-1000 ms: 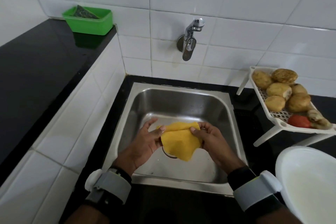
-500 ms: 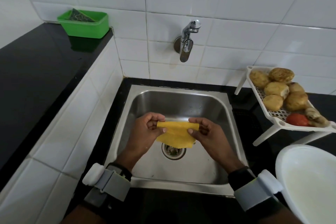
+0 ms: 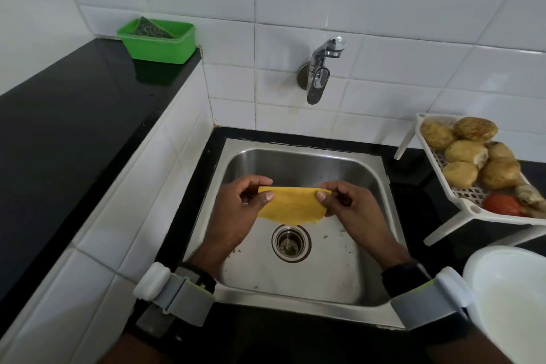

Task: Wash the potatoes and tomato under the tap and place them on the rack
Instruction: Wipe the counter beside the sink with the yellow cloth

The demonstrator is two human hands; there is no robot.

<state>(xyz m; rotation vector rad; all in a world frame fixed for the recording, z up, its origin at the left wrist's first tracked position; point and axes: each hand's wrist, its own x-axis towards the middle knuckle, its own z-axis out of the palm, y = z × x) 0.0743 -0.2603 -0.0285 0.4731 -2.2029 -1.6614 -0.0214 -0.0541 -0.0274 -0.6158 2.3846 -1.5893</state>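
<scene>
White wall tiles are backing a steel sink, over which a yellow cloth is being pinched at its upper corners by the left hand and the right hand. Potatoes and a tomato are being carried by the rack on the desk.

I count six potatoes, one tomato and one pale piece I cannot identify, on one white rack. Also logged: one yellow cloth, one steel sink, one wall tap, one green tub, one white basin.
</scene>
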